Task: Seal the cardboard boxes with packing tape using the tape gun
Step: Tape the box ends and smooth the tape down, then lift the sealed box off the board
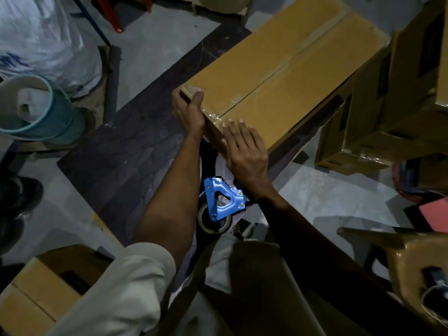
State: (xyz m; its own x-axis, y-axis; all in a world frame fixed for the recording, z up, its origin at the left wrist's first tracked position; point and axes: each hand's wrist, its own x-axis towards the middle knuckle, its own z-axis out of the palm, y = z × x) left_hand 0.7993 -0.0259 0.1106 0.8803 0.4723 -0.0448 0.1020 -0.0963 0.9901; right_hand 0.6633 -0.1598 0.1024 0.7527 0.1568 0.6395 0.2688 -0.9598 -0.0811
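- Long tan cardboard box (278,76): laid across a dark wooden board (135,151), running from the centre of the frame to the upper right.
- Top flaps are closed. A glossy strip of clear packing tape (278,71) is seen along the centre seam, and it is folded over the near end, where wrinkled tape shows at the edge.
- Left hand (189,110): curled round the near left corner of the box, thumb on one side and fingers on the other, so the corner is gripped.
- Right hand (244,146): laid flat on the near end just right of the seam, fingers straight and slightly spread, nothing pinched. It is judged that the tape end is being pressed down.
- Blue metal tape gun (223,202): held by neither hand. It lies in the lower centre of the frame, between the forearms and just below the right wrist, with a tape roll mounted on it.
- Progress: this box's top seam is judged sealed or nearly so. The far end is too dim for the tape finish there to be confirmed.
- Remaining: a stack of brown cardboard boxes (388,105) is noted at the right edge and a brown cardboard box (48,287) at the lower left. Whether these are sealed cannot be told.
- Teal plastic bucket (51,117) noted at the left; not part of the task.
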